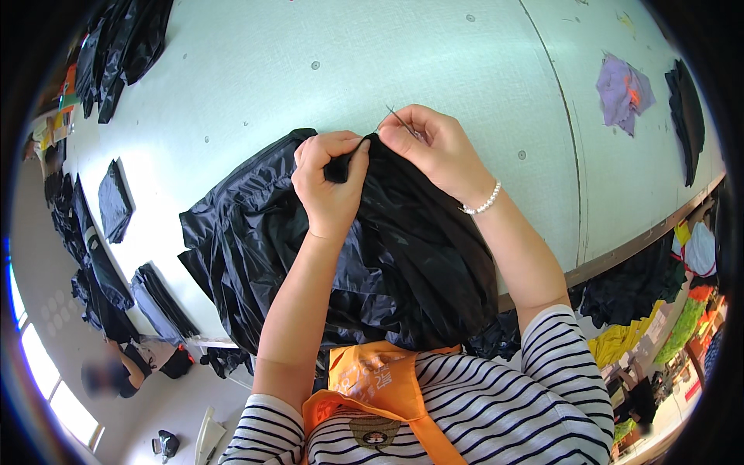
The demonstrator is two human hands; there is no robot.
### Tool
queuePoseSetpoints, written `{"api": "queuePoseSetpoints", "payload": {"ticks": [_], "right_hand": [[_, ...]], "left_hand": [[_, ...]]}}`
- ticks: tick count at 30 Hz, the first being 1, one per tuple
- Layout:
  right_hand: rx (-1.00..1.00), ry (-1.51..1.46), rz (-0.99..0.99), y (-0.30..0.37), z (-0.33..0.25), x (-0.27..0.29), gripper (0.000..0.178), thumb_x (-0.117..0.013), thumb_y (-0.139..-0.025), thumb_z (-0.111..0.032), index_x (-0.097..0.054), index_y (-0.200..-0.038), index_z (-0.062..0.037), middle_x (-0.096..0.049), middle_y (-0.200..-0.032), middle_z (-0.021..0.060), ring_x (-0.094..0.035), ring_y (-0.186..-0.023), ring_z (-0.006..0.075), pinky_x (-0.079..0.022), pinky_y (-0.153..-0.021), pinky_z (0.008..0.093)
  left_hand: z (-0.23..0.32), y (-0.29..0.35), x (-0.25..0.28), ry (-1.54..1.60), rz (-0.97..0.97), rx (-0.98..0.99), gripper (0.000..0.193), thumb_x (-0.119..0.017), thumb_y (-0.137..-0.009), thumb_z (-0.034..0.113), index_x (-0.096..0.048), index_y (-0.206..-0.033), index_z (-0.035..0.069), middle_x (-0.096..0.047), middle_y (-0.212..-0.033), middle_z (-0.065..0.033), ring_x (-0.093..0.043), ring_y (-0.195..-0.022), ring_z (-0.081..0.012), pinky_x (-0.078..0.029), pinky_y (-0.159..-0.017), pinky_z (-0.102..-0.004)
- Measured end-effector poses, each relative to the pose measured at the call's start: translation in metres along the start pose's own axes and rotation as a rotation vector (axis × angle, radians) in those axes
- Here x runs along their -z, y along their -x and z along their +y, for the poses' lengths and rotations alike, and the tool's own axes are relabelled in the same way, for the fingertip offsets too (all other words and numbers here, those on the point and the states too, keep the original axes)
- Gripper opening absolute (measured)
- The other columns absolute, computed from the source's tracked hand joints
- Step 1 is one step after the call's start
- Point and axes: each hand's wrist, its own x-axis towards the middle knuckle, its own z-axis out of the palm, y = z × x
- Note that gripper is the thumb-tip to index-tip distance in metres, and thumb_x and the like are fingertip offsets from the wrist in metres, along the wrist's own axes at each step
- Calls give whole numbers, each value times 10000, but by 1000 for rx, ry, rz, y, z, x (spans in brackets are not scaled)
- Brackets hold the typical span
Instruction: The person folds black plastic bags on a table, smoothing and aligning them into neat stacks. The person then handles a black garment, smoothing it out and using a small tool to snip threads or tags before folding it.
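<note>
The black garment (395, 248) drapes over the table's (449, 58) near edge — probably light, soft and slippery, so best pinched at a gathered fold. The left hand (333, 174) grips its upper edge; the right hand (434, 143), just beside, grips a thin metal tool (398, 118).

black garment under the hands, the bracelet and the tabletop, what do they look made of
Black garment: probably thin synthetic such as nylon, glossy, since its creases catch sharp highlights; toward the right it looks more matte.
Bracelet: small whitish beads with a pearly sheen, perhaps pearl or plastic.
Tabletop: pale, smooth board, perhaps laminate or painted, judging by its soft glare.
</note>
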Motion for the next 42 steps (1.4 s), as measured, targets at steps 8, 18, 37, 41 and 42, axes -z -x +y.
{"api": "queuePoseSetpoints", "payload": {"ticks": [8,18,37,41,42], "right_hand": [[-88,-147,-66,-12,-5,2,193,-682,-839,-204,-662,-801,-15,-509,-614,-51,-403,-567,30,-346,-529,200],[-110,14,37,8,-2,14,324,-541,-951,-338,-566,-922,-16,-457,-635,-37,-395,-580,56,-362,-542,232],[29,194,-90,-5,-3,6,345,-566,-943,-296,-559,-743,-15,-380,-535,-11,-328,-518,77,-311,-490,271],[8,242,-137,-7,-7,9,309,-544,-960,-278,-577,-791,-21,-388,-585,-49,-324,-562,48,-304,-514,236],[18,231,-124,-7,-7,8,320,-560,-949,-285,-576,-769,-21,-386,-558,-35,-327,-541,57,-304,-500,252]], "left_hand": [[7,-6,8,-40,-135,89,184,-738,-698,-26,-635,-830,48,-660,-794,-31,-594,-737,-156,-437,-763,-273],[1,-2,6,50,-40,170,159,-751,-700,-12,-634,-783,56,-638,-758,-28,-579,-724,-169,-441,-714,-270],[-1,-6,4,43,-67,124,187,-755,-664,-33,-633,-761,70,-659,-782,-25,-594,-743,-181,-437,-743,-287],[-1,-7,5,58,-72,118,189,-757,-661,-32,-636,-763,71,-663,-781,-25,-593,-729,-179,-431,-751,-287],[-1,-7,5,56,-76,114,190,-757,-660,-31,-636,-763,71,-663,-781,-25,-593,-726,-179,-430,-751,-288]]}}
